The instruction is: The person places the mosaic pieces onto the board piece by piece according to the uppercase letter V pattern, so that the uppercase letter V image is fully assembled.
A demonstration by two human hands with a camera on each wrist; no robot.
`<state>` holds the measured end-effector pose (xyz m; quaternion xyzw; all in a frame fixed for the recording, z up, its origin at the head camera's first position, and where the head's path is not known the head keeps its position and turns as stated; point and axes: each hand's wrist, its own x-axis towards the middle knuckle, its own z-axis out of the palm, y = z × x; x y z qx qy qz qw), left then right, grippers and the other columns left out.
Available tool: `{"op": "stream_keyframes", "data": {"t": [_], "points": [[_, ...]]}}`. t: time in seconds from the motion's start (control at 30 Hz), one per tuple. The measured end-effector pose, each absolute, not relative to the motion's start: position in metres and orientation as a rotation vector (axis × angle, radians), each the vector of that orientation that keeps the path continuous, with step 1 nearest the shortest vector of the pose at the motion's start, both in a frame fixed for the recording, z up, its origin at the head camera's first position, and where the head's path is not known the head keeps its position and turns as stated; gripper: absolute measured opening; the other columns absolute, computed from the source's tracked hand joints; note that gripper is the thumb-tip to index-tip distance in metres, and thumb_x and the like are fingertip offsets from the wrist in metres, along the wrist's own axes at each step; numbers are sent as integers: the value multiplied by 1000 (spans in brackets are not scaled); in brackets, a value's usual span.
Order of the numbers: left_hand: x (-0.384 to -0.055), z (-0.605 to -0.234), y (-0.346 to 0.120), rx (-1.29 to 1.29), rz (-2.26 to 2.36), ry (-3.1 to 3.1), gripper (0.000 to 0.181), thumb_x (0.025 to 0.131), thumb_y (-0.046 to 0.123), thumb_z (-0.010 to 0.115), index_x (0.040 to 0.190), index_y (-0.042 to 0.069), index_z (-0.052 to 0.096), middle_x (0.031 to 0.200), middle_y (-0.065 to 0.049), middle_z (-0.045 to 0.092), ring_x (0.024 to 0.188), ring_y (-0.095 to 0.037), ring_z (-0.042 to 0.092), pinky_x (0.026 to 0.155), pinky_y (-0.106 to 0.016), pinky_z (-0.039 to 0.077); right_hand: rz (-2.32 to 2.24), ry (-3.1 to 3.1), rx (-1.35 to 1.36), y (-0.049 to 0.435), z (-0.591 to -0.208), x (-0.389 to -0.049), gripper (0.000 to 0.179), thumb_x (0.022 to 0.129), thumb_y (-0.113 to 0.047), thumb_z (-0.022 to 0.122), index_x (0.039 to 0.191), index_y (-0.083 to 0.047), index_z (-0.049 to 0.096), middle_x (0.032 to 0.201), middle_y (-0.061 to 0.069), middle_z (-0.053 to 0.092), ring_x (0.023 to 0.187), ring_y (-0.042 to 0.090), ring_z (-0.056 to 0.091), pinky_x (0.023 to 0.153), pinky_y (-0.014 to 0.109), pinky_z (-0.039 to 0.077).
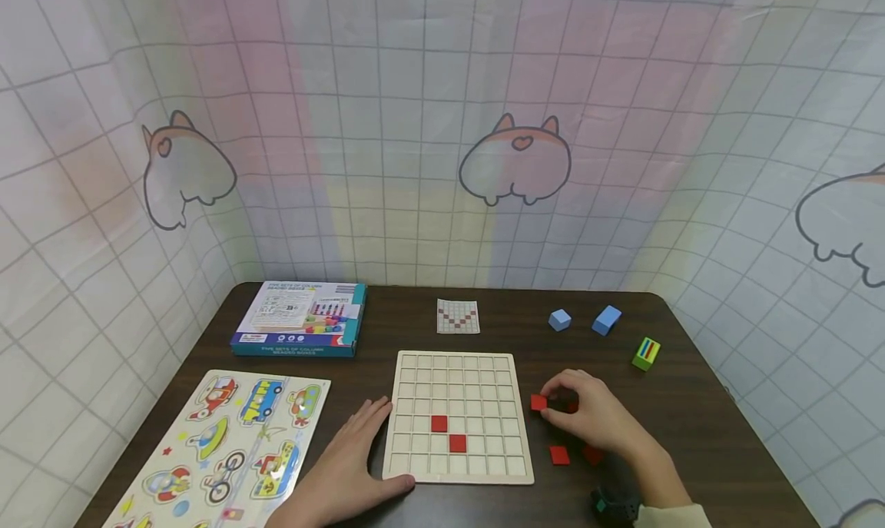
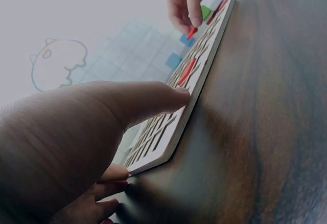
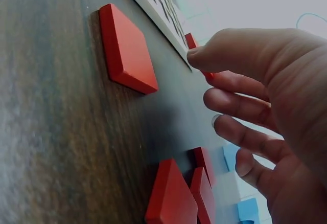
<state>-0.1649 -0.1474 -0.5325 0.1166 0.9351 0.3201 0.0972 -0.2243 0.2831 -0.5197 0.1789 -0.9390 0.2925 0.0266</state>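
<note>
A wooden grid board (image 1: pixel 484 416) lies on the table, with one red square tile (image 1: pixel 439 423) and another red tile (image 1: pixel 458 443) set in its cells, diagonal to each other. My left hand (image 1: pixel 356 455) rests along the board's left edge, its thumb on the lower left corner and its fingers straight. Just off the board's right edge, my right hand (image 1: pixel 598 413) pinches a red tile (image 1: pixel 538 403) between thumb and fingertip. Below that hand lies a loose red tile (image 1: pixel 559 456); more red tiles (image 3: pixel 173 196) sit beneath the palm, partly hidden in the head view.
A small pattern card (image 1: pixel 458 317) lies behind the board. Blue blocks (image 1: pixel 606 320) and a green block with stripes (image 1: pixel 646 353) stand at the back right. A boxed set (image 1: pixel 300 318) and a vehicle puzzle board (image 1: pixel 228 443) lie on the left.
</note>
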Motion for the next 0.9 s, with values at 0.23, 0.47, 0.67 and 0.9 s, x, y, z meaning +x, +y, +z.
{"op": "stream_keyframes", "data": {"t": [0.23,0.47,0.67,0.9], "points": [[-166,-534,-147,348,948,2768,124,75,78,88,173,16,41,180,-7,39,173,-38,24,136,-71,25,965,-2878,562,273,-515,-223,22,94,-28,92,111,-30,77,109,-15,73,103,13,68,94,36,63],[-167,-535,-145,361,953,2773,124,75,76,89,173,17,41,180,-7,39,173,-39,24,137,-70,25,1002,-2873,584,260,-510,-225,21,95,-29,90,112,-29,77,111,-14,73,102,13,67,93,35,62],[-167,-536,-145,361,946,2777,124,75,77,89,172,17,42,180,-7,40,172,-38,25,137,-69,26,1003,-2873,625,250,-509,-228,22,95,-30,91,112,-27,77,109,-14,73,100,13,66,89,33,61],[-167,-536,-146,360,945,2778,123,75,77,89,172,17,42,179,-7,40,172,-38,25,137,-69,26,1027,-2905,660,236,-507,-231,22,96,-32,90,113,-26,77,112,-12,74,104,13,69,94,34,63]]}}
